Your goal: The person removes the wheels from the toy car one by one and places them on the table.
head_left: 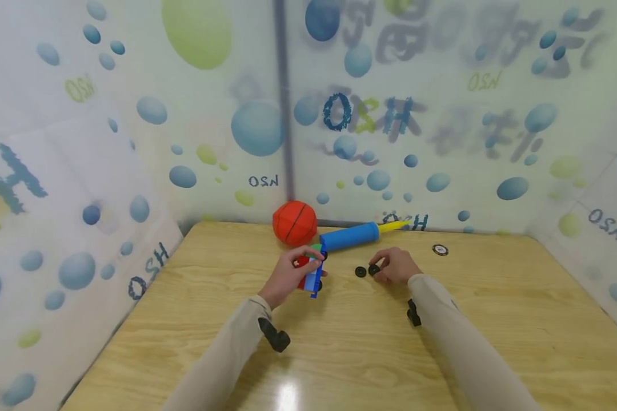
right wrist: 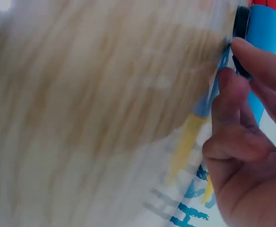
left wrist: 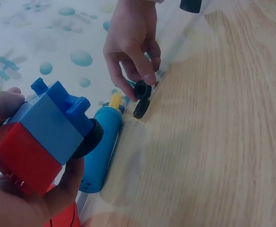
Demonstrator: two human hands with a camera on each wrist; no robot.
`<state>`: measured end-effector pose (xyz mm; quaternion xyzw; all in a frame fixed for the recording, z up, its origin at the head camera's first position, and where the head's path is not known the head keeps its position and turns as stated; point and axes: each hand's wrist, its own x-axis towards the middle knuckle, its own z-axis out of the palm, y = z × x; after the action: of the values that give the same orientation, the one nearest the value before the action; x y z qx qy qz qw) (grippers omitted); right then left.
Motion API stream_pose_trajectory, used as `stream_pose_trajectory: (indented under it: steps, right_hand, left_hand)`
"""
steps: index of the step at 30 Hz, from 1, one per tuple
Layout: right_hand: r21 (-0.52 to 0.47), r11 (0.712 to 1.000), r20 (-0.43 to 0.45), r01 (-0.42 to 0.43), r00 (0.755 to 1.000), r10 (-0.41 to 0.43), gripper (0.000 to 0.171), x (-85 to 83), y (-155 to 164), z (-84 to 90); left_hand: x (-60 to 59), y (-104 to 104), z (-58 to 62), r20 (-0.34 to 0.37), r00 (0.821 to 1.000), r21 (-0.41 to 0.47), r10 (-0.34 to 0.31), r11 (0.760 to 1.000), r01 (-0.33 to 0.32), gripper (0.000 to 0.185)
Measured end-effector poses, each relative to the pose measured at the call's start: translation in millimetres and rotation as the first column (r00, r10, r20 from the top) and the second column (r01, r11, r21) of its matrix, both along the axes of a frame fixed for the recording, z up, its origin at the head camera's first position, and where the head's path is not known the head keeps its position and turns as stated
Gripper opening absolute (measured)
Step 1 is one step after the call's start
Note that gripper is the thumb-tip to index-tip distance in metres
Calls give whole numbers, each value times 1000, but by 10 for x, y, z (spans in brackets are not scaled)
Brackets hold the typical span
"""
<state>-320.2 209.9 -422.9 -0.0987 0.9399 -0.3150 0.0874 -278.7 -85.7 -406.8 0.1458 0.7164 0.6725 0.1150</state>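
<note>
My left hand (head_left: 284, 278) grips a red and blue toy car (head_left: 312, 279) above the table, thumb and fingers on its opposite sides. In the left wrist view, a black wheel (left wrist: 90, 138) sits on the car's blue base (left wrist: 67, 97). Over to the right, my right hand (head_left: 398, 265) pinches a loose black wheel (head_left: 373, 270) between thumb and fingers at the tabletop. Just left of it lies a second black wheel (head_left: 360, 272). In the right wrist view the fingers partly hide the pinched wheel.
Behind the hands lies a blue pump (head_left: 351, 236) with a yellow tip. A red ball (head_left: 295, 223) stands against the back wall, left of the pump. A round chip (head_left: 440, 250) lies at the right on the wooden table (head_left: 339, 354). Patterned walls enclose the back and sides.
</note>
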Motion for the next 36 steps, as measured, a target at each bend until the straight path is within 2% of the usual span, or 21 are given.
stream_pose_trajectory:
  steps: [7, 14, 24, 36]
  right_hand:
    - [52, 999, 29, -5, 1000, 4, 34, -26, 13, -4]
    - [48, 998, 36, -40, 999, 38, 34, -14, 22, -4]
    - [48, 995, 25, -91, 996, 90, 36, -26, 6, 6]
    - [-6, 995, 82, -104, 991, 104, 63, -13, 69, 50]
  left_hand:
    - [-6, 7, 10, 8, 1000, -14, -27, 1000, 27, 23]
    - [-31, 14, -15, 14, 998, 8, -67, 998, 67, 23]
    - [-8, 7, 37, 15, 996, 18, -82, 996, 82, 24]
    - [-26, 32, 13, 5, 995, 25, -95, 995, 95, 25]
